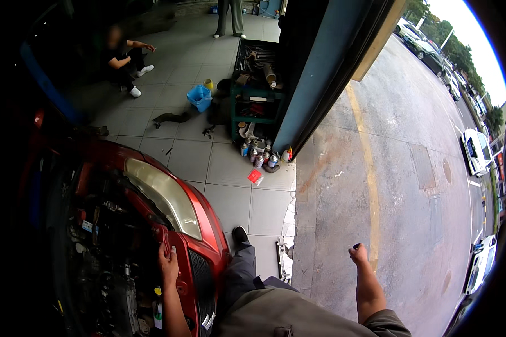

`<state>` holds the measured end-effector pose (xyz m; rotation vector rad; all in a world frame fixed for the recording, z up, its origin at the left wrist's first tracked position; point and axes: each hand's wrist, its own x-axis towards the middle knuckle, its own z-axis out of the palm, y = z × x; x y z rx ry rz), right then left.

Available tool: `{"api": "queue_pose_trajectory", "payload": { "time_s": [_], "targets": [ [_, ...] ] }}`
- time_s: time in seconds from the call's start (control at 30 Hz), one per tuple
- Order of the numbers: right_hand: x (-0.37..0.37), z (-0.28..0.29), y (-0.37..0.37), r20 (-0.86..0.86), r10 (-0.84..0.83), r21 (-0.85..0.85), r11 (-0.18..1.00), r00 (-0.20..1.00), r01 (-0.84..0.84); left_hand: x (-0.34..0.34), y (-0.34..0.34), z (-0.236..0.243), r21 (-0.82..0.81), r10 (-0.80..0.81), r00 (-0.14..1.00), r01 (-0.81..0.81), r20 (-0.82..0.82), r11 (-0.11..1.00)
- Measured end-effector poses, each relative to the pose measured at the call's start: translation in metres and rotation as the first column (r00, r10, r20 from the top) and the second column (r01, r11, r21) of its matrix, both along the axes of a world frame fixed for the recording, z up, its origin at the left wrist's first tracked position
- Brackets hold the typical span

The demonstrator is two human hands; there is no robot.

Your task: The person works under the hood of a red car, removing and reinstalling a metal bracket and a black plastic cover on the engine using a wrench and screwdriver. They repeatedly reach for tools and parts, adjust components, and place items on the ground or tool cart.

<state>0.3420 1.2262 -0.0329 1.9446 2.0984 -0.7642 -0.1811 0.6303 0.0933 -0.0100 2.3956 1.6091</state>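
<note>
Hands are well apart: left hand point(169, 264) at the red car point(212, 224), probably stiff, slick, best held by edges; right hand point(358, 255) curled, can't tell if either's clamped on anything.

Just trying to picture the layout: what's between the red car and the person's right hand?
In the head view, from car to right hand: the person's leg, grey tiles, a long, narrow part, then concrete.

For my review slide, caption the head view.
Left hand near the clouded, elongated headlight of a red metal car; right hand held out over grey concrete paving.
</note>
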Motion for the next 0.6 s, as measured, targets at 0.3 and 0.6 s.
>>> {"api": "queue_pose_trajectory", "payload": {
  "time_s": [0.3, 0.6],
  "targets": [
    [-0.337, 0.102, 0.087, -0.477, 0.058, -0.175, 0.971, 0.877, -0.160, -0.148, 0.109, 0.045, -0.022, -0.160, 0.987, 0.159, -0.035, 0.987],
    [-0.694, 0.085, 0.176, -0.598, 0.329, -0.054, 0.893, 0.731, -0.447, -0.166, 0.064, 0.028, -0.213, 0.217, 0.976, -0.217, -0.019, 0.953]
  ]
}}
